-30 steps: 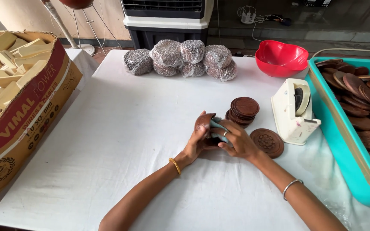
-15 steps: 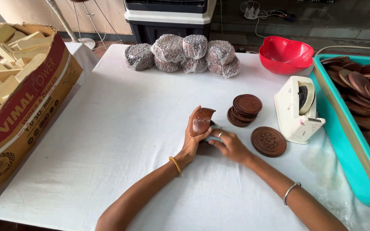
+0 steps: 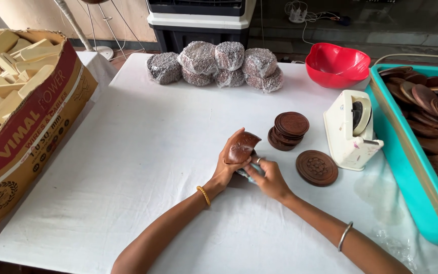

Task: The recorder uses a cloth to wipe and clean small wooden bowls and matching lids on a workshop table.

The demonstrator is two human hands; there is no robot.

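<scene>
The left hand (image 3: 229, 165) grips a stack of carved brown wooden discs (image 3: 242, 147), tilted on edge above the white table (image 3: 128, 152). The right hand (image 3: 267, 177) pinches clear plastic wrap (image 3: 249, 171) beneath that stack, just beside the left thumb. Near them stand a pile of discs (image 3: 289, 130), a single disc (image 3: 317, 167) and a cream tape dispenser (image 3: 350, 129).

A round, dark brown wooden disc (image 3: 243, 147) with a carved face is held tilted on edge, gripped in the left hand (image 3: 229, 165) with its face turned outward. Just below it, a crumpled piece of clear plastic wrap (image 3: 250, 170) is pinched by the right hand (image 3: 268, 178), touching the disc's lower edge.
</scene>
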